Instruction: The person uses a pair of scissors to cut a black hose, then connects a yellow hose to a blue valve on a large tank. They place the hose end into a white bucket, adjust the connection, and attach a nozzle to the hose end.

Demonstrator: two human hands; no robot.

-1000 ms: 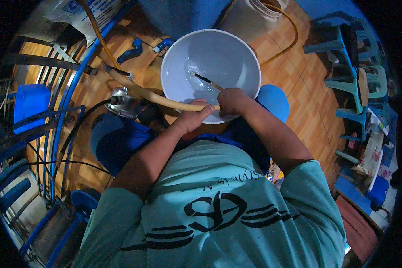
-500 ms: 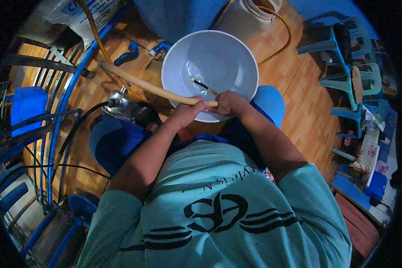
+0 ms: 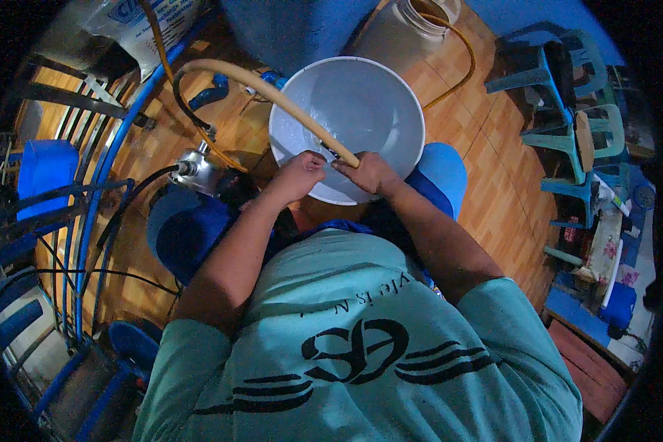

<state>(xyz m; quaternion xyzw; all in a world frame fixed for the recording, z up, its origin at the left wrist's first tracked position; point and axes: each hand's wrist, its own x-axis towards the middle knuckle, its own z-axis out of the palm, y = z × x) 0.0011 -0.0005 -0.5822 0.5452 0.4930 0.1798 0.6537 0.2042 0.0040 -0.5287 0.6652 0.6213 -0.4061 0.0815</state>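
My right hand is closed around the near end of a tan hose. From there the hose slants up to the left across a large white tub and bends over at its far end. My left hand is beside it over the tub's near left rim, fingers curled and pressed together; what they hold, if anything, I cannot make out. A thin dark and white stick shows partly between the hose and my hands. Wet, shiny patches mark the tub's inside.
A silver metal fitting with a black hose is on the tiled floor at left, beside a blue pipe elbow. Blue metal railings stand further left. A clear plastic jug is behind the tub; stacked plastic chairs are at right.
The tan hose has swung up and now bends at its far end. My left hand has come off it and moved slightly left. The thin stick now shows less, closer to the hose.
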